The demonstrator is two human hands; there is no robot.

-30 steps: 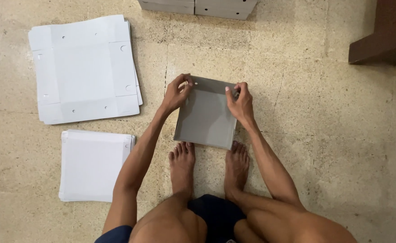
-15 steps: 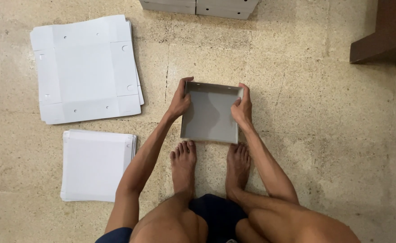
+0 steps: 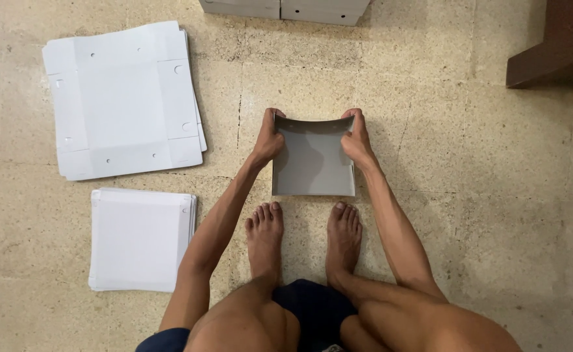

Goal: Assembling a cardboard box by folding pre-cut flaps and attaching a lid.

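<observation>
**Grey sheet held at both far corners**

A stone floor (image 3: 469,195) carries a stack of flat white cut-outs (image 3: 123,98) and a smaller white stack (image 3: 142,240), well left. Before the bare feet (image 3: 303,241) lies a grey sheet (image 3: 312,163), its far edge bowed upward. The left hand (image 3: 268,138) and right hand (image 3: 357,138) each close fingers around a far corner.

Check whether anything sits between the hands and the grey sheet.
Nothing visible does. The left hand and right hand already grip the grey sheet at its far corners; the white stacks lie apart, off to the left.
</observation>
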